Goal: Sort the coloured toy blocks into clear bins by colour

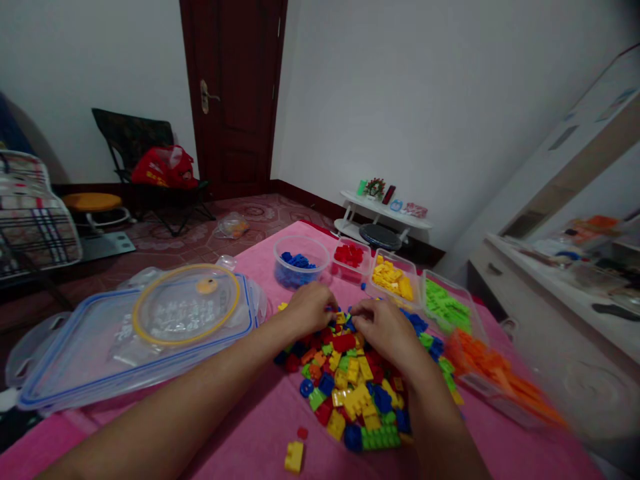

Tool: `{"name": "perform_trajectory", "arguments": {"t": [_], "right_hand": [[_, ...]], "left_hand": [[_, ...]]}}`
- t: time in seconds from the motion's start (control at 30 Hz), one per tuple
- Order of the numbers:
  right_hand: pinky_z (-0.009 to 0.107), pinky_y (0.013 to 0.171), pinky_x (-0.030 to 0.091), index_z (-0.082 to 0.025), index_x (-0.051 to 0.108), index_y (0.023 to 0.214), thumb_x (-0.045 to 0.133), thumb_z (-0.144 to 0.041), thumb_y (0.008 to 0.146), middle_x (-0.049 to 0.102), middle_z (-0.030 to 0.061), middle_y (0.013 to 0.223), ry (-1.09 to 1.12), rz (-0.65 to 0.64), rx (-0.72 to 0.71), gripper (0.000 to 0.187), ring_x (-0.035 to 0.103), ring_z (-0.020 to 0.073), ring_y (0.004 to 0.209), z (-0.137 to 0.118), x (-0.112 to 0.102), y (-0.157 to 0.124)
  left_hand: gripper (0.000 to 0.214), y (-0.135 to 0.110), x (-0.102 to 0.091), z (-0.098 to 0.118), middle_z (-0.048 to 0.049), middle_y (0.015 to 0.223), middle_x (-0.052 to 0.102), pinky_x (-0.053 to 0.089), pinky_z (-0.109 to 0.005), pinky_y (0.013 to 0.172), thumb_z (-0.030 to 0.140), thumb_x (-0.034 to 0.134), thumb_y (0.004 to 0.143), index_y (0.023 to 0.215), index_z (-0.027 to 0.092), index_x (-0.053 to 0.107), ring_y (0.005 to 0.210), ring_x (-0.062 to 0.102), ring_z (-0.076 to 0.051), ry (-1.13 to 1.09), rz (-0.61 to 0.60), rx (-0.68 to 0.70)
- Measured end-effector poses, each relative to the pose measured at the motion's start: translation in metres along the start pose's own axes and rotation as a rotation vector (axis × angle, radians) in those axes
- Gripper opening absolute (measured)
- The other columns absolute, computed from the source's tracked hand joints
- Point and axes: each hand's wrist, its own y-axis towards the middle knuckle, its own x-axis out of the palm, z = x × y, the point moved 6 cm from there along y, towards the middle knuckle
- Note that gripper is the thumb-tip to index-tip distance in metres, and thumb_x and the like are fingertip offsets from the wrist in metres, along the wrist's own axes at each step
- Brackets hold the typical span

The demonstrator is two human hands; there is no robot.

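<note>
A mixed pile of toy building blocks (350, 380) in red, yellow, green, blue and orange lies on a pink cloth (250, 433). At the pile's far side, my left hand (313, 308) has its fingers curled down, with a bit of dark blue at the fingertips. Close to its right, my right hand (384, 328) bends its fingers into the blocks, thumb and forefinger near a blue piece. What either hand grips is mostly hidden. A yellow block (294, 457) and a small red piece (303, 433) lie apart, nearer me.
Behind the pile stand a round tub of blue blocks (301, 273) and boxes of red (350, 257), yellow (393, 279) and green blocks (447, 303). An orange-filled box (505, 380) sits at right. Large clear lids (90, 360) lie left, beneath a yellow-rimmed round lid (186, 303).
</note>
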Motion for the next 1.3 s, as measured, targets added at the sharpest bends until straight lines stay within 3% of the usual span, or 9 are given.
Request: {"name": "perform_trajectory", "arguments": {"t": [0.2,0.33,0.43,0.57,0.67,0.8,0.97,1.13,1.3], "right_hand": [[0.03,0.083,0.046,-0.019,0.07,0.1,0.049,-0.018,0.078,0.071,0.0053,0.099,0.108,0.232,0.02,0.03,0.064,0.0187,0.09,0.034,-0.004,0.011],[0.03,0.09,0.044,-0.019,0.069,0.105,0.044,-0.012,0.081,0.069,0.0058,0.108,0.053,0.198,-0.029,0.035,0.061,0.0183,0.101,0.04,0.018,0.02],[0.029,0.094,0.041,-0.02,0.068,0.108,0.044,-0.007,0.08,0.066,0.0053,0.112,-0.019,0.104,-0.113,0.039,0.058,0.017,0.108,0.034,0.032,0.021],[0.028,0.09,0.04,-0.025,0.067,0.106,0.051,-0.01,0.08,0.065,0.0042,0.109,-0.106,0.001,-0.146,0.035,0.057,0.0171,0.106,0.026,0.04,0.017],[0.027,0.084,0.04,-0.023,0.066,0.101,0.055,-0.013,0.078,0.063,0.0045,0.106,-0.127,0.013,-0.108,0.027,0.058,0.0174,0.101,0.024,0.036,0.016],[0.026,0.08,0.039,-0.02,0.064,0.092,0.056,-0.012,0.075,0.064,0.0043,0.101,-0.09,0.041,-0.091,0.021,0.058,0.0175,0.097,0.027,0.028,0.016],[0.028,0.078,0.041,-0.019,0.065,0.086,0.057,-0.017,0.075,0.068,0.0043,0.09,-0.024,0.133,-0.062,0.014,0.06,0.0184,0.088,0.028,0.006,0.016],[0.03,0.077,0.044,-0.019,0.067,0.092,0.058,-0.021,0.077,0.069,0.0047,0.09,0.133,0.273,-0.173,0.018,0.061,0.0185,0.084,-0.003,-0.011,0.007],[0.031,0.077,0.046,-0.018,0.064,0.11,0.065,-0.025,0.075,0.066,0.0085,0.104,0.218,0.373,-0.253,0.036,0.06,0.0197,0.087,-0.029,-0.025,-0.006]], "left_hand": [[0.032,-0.006,0.002,0.006,-0.0104,0.088,0.069,0.047,-0.032,0.074,0.005,0.057,0.063,0.084,0.021,0.075,0.087,0.063,-0.025,0.083,-0.041,0.003],[0.029,-0.001,0.002,-0.001,-0.0065,0.082,0.07,0.046,-0.027,0.068,0.006,0.055,0.064,0.082,0.02,0.073,0.079,0.063,-0.021,0.031,-0.026,-0.033],[0.021,0.005,0.001,-0.006,-0.0043,0.071,0.068,0.045,-0.024,0.061,0.008,0.055,0.066,0.077,0.015,0.071,0.066,0.06,-0.016,-0.145,0.001,-0.053],[0.024,0.009,0.008,-0.014,0.0,0.061,0.062,0.046,-0.02,0.053,0.007,0.052,0.069,0.089,0.012,0.065,0.052,0.056,-0.011,-0.663,0.008,-0.203],[0.035,0.006,0.018,-0.014,0.0015,0.061,0.06,0.047,-0.019,0.049,0.005,0.047,0.072,0.104,0.013,0.058,0.048,0.056,-0.009,-1.094,-0.065,-0.395],[0.032,0.001,0.022,-0.008,-0.0023,0.073,0.061,0.051,-0.018,0.053,0.001,0.043,0.071,0.098,0.011,0.055,0.055,0.061,-0.009,-1.423,-0.117,-0.537],[0.015,-0.001,0.026,-0.005,-0.0036,0.074,0.06,0.051,-0.018,0.051,0.018,0.05,0.082,0.094,0.012,0.055,0.054,0.06,-0.009,-1.485,-0.151,-0.568],[0.035,-0.004,0.031,0.005,-0.0042,0.075,0.061,0.054,-0.022,0.052,0.047,0.043,0.091,0.101,0.015,0.052,0.057,0.063,-0.012,-1.612,-0.272,-0.563],[0.031,-0.007,0.029,0.017,-0.0043,0.071,0.059,0.045,-0.014,0.044,0.039,0.045,0.092,0.09,0.01,0.057,0.05,0.056,-0.007,-1.798,-0.365,-0.562]]}}
